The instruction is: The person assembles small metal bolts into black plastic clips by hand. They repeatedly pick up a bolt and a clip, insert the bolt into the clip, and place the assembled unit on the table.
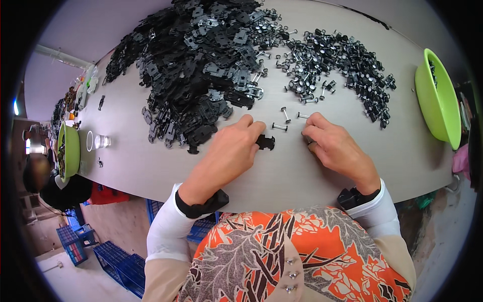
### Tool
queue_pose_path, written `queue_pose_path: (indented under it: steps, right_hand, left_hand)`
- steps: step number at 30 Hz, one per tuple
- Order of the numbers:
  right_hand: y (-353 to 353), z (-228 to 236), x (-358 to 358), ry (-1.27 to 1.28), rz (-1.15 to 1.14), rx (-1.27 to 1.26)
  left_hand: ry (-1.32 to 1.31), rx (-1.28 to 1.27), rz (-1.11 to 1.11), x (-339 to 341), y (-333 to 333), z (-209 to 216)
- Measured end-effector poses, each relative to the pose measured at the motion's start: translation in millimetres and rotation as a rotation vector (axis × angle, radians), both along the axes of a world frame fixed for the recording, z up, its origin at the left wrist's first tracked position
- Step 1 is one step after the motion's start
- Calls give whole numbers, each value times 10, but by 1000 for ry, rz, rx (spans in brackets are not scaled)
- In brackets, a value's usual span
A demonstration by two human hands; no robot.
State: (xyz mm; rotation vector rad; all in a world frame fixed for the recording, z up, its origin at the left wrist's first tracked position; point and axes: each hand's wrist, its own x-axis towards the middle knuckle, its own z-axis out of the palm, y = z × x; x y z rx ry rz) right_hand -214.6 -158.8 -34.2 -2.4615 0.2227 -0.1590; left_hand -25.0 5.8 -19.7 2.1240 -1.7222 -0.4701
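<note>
My left hand [240, 140] is closed on the end of a flat black plastic chassis plate [266, 143], the kind under a toy car, held low over the table. To its right, my right hand [329, 142] has its fingers pinched together, with a small dark bit showing under the fingertips that I cannot make out. Between the hands lie loose wheel axles, one [279, 127] beside the plate and another [286, 115] farther back. A third axle [303, 116] lies right by my right fingertips.
A big heap of black chassis plates [186, 75] covers the table's far left. Behind my right hand spreads a pile of wheel axles [327, 60]. Green basins [440, 100] stand at both table ends. A clear cup [102, 141] lies on its side at left; another person sits beyond it.
</note>
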Motion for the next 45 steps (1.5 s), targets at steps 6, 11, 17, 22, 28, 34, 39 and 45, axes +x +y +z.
queue_pose_path:
  steps: [6, 11, 17, 22, 28, 34, 39, 45]
  right_hand:
    - [10, 4, 29, -63, -1, -112]
    - [31, 34, 65, 5, -26, -83]
    - [13, -143, 134, -143, 60, -73]
    - [46, -67, 135, -139, 39, -121]
    - [49, -135, 169, -138, 101, -128]
    - [68, -30, 90, -1, 6, -65]
    - [82, 2, 126, -126, -55, -60]
    - [82, -72, 140, -141, -16, -49]
  left_hand:
    - [613, 37, 285, 75, -143, -46]
    - [1379, -136, 392, 67, -296, -124]
    - [1640, -118, 419, 32, -360, -204]
    - [1642, -36, 397, 96, -295, -285]
    - [1675, -134, 403, 106, -292, -323]
    - [1615, -120, 424, 156, -301, -328]
    - [1587, -29, 367, 130, -309, -343]
    - [1589, -7, 346, 105, -308, -338]
